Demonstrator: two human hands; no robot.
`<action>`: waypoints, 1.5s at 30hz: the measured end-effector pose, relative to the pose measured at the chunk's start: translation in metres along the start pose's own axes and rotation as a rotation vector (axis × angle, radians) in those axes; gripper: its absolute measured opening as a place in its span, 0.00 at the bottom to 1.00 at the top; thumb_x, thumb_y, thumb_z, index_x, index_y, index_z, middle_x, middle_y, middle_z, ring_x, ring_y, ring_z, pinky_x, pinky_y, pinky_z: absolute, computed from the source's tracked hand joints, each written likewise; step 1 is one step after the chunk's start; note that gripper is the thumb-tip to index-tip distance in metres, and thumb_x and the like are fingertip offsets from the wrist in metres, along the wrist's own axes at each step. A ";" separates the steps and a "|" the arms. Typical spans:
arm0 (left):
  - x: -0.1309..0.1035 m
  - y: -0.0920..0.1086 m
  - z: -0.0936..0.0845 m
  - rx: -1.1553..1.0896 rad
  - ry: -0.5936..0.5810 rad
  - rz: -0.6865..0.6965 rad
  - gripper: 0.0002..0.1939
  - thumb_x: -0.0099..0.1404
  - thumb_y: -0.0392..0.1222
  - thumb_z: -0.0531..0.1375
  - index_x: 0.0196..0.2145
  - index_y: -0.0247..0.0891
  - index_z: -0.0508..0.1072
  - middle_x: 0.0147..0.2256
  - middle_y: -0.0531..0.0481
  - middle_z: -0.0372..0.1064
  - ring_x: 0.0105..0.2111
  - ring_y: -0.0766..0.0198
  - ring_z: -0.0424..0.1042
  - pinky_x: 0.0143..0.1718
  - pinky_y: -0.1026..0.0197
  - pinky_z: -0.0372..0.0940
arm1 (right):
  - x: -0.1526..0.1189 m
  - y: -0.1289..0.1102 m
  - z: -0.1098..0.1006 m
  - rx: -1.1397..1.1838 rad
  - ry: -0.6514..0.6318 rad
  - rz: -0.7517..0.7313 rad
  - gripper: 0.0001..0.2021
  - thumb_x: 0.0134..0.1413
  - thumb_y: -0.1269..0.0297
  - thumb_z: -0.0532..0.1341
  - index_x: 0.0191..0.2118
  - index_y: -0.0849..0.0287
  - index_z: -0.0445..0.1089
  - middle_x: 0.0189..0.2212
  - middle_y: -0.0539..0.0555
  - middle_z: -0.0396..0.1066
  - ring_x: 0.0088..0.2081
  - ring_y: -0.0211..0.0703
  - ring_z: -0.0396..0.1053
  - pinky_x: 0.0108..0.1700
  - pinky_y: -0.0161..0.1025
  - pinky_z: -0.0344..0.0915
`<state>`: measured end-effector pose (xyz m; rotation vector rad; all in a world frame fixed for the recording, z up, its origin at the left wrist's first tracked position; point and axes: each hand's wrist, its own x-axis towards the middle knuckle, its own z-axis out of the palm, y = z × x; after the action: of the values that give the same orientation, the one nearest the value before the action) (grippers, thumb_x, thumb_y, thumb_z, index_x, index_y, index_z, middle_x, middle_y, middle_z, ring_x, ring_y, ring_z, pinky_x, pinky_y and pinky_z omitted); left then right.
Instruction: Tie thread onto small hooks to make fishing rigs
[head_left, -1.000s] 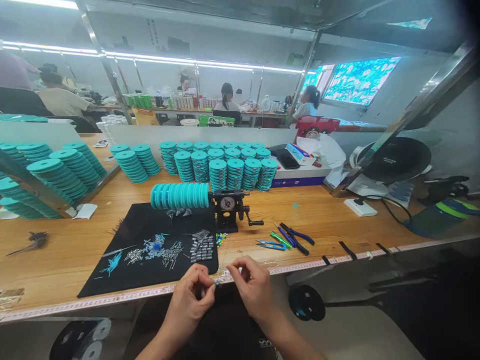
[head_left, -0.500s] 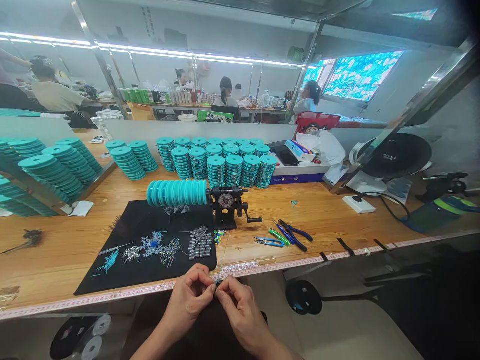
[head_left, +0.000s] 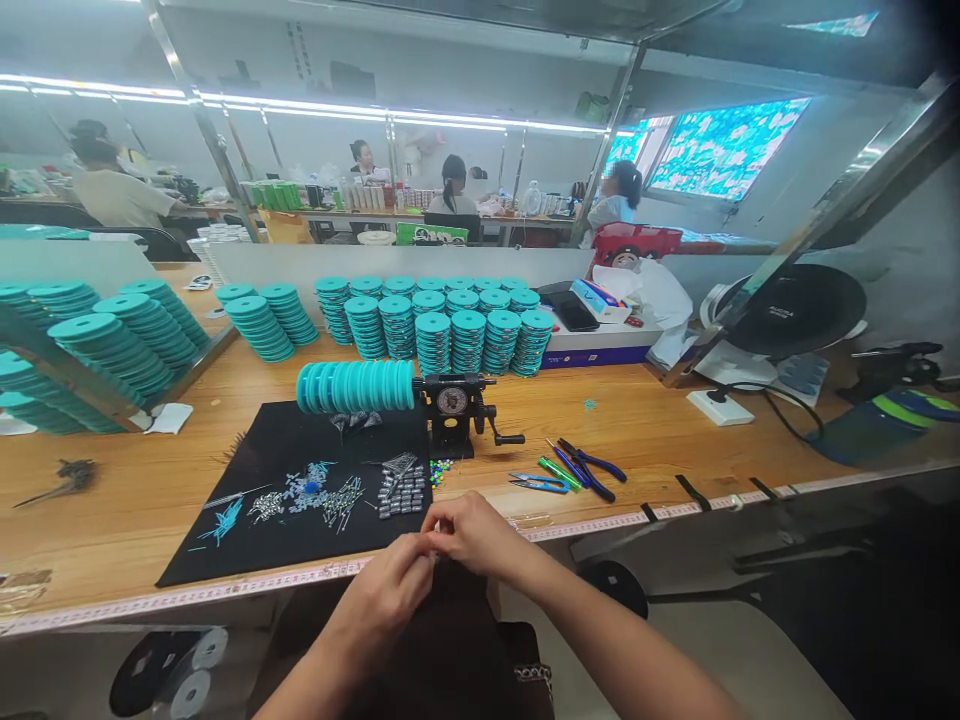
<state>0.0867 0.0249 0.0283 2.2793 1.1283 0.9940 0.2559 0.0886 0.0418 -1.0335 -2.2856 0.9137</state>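
My left hand [head_left: 397, 585] and my right hand [head_left: 466, 533] meet at the front edge of the bench, fingertips pinched together. Whatever they pinch is hidden behind the fingers and too small to name. Just beyond lies a black mat [head_left: 255, 530] with small parts in piles: grey cylinder-like pieces [head_left: 402, 497], thin metal parts [head_left: 343, 503], pale blue bits [head_left: 306, 487], silvery pieces [head_left: 266, 506] and turquoise strips [head_left: 225, 522]. Behind the mat stands a hand-crank winder [head_left: 452, 412] with a dial, carrying a row of turquoise spools [head_left: 356, 386].
Stacked turquoise spools [head_left: 432, 335] stand at the back and more stacks [head_left: 127, 345] at the left. Blue snips [head_left: 540, 484], a green tool [head_left: 559, 473] and dark-handled pliers [head_left: 596, 470] lie to the right. A pink measuring tape [head_left: 225, 588] runs along the bench edge.
My right hand has moved up and swung over toward the mat, its forearm now reaching in from the right. My left hand stays low, and the fingertips still meet.
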 end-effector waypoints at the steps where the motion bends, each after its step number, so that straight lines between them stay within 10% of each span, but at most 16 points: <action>1: 0.002 0.000 0.000 -0.011 -0.007 0.005 0.10 0.64 0.30 0.54 0.32 0.43 0.72 0.33 0.50 0.68 0.34 0.59 0.72 0.38 0.59 0.70 | 0.005 0.001 -0.002 0.015 -0.016 0.007 0.05 0.51 0.72 0.66 0.27 0.57 0.74 0.17 0.44 0.69 0.21 0.35 0.65 0.23 0.30 0.54; 9: -0.001 0.007 0.004 -0.403 0.105 -0.466 0.06 0.61 0.36 0.59 0.26 0.38 0.67 0.33 0.52 0.61 0.26 0.67 0.63 0.25 0.65 0.60 | -0.031 -0.026 -0.007 0.127 0.365 0.236 0.08 0.62 0.63 0.59 0.33 0.60 0.72 0.27 0.50 0.72 0.27 0.38 0.66 0.30 0.34 0.59; 12: -0.002 0.007 0.006 -0.632 0.132 -0.608 0.09 0.58 0.43 0.63 0.24 0.37 0.70 0.32 0.51 0.62 0.31 0.63 0.65 0.32 0.64 0.62 | -0.057 -0.028 0.008 0.461 0.307 0.393 0.07 0.56 0.62 0.63 0.31 0.60 0.73 0.25 0.50 0.72 0.24 0.37 0.66 0.26 0.32 0.60; 17: 0.001 0.010 0.007 -0.728 0.102 -0.668 0.13 0.55 0.47 0.65 0.22 0.35 0.70 0.28 0.51 0.62 0.31 0.62 0.64 0.34 0.62 0.62 | -0.070 -0.023 0.031 0.920 0.146 0.543 0.12 0.46 0.60 0.70 0.32 0.63 0.73 0.23 0.50 0.72 0.23 0.39 0.70 0.25 0.33 0.65; 28: 0.003 0.007 0.006 -0.968 0.052 -0.830 0.18 0.49 0.50 0.71 0.19 0.34 0.71 0.28 0.53 0.61 0.25 0.68 0.60 0.24 0.67 0.55 | -0.062 -0.018 0.031 1.089 0.146 0.469 0.17 0.43 0.54 0.72 0.29 0.64 0.74 0.22 0.53 0.74 0.23 0.39 0.70 0.27 0.35 0.66; 45: -0.002 0.016 0.007 -1.463 0.012 -0.936 0.05 0.62 0.39 0.65 0.34 0.37 0.81 0.35 0.47 0.74 0.39 0.63 0.66 0.47 0.63 0.59 | -0.062 -0.011 0.037 0.916 0.432 0.459 0.13 0.40 0.58 0.75 0.27 0.62 0.76 0.23 0.51 0.74 0.26 0.39 0.68 0.31 0.34 0.64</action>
<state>0.0996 0.0133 0.0325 0.4896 0.7916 0.8800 0.2649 0.0209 0.0165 -1.1514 -1.0637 1.5214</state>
